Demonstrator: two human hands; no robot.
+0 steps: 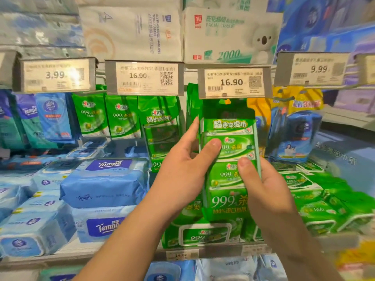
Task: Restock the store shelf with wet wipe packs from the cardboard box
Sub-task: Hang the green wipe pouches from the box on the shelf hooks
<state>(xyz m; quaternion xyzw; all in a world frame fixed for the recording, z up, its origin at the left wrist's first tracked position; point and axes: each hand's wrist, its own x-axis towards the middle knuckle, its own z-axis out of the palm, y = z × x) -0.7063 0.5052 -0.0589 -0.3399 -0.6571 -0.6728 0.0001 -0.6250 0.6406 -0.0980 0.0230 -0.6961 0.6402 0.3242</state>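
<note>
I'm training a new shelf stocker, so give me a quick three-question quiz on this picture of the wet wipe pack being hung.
1. True or false: both hands hold the green wet wipe pack.
2. Which price shows on the price tag right above that pack? A 3.99, B 16.90, C 9.99.
3. Fill in: the blue packs stacked on the shelf to the left read ____.

Key:
1. True: the left hand grips its left edge, thumb on the front, and the right hand grips its lower right edge.
2. B.
3. Tempo.
</note>
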